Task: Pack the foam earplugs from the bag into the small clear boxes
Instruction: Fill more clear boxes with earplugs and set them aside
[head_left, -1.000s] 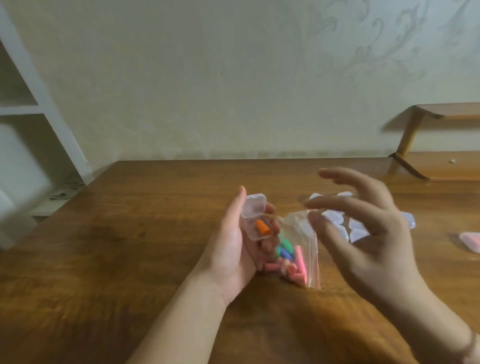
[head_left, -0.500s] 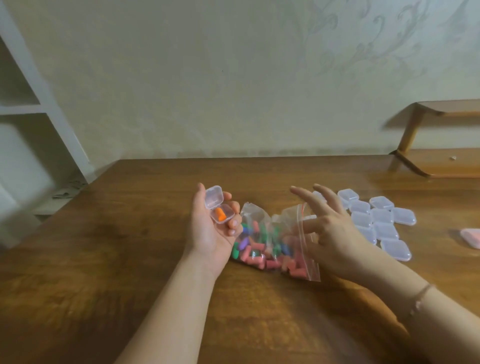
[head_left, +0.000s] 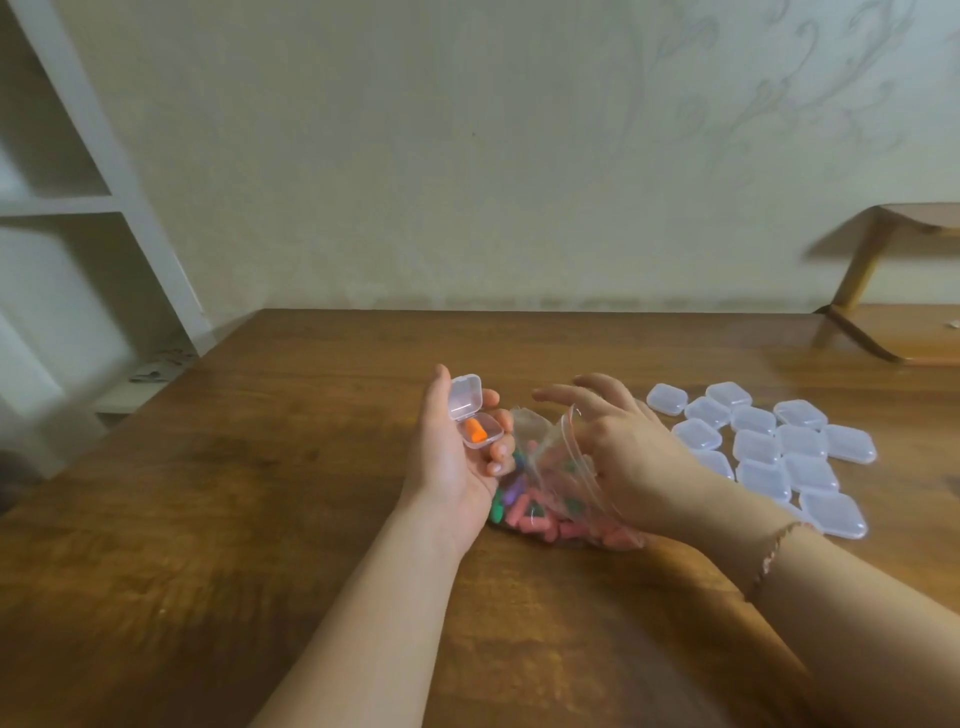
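Foam earplugs (head_left: 535, 514), pink, green and purple, crowd a clear zip bag (head_left: 550, 467) lying on the wooden table (head_left: 260, 519) between the two hands. Left hand (head_left: 452, 457) cradles a small clear box (head_left: 475, 422) in curled fingers, its lid hinged up and one orange earplug (head_left: 474, 430) inside. Right hand (head_left: 623, 457) reaches into the bag's mouth, its grip hidden; closed clear boxes (head_left: 769, 447) lie clustered just beyond it.
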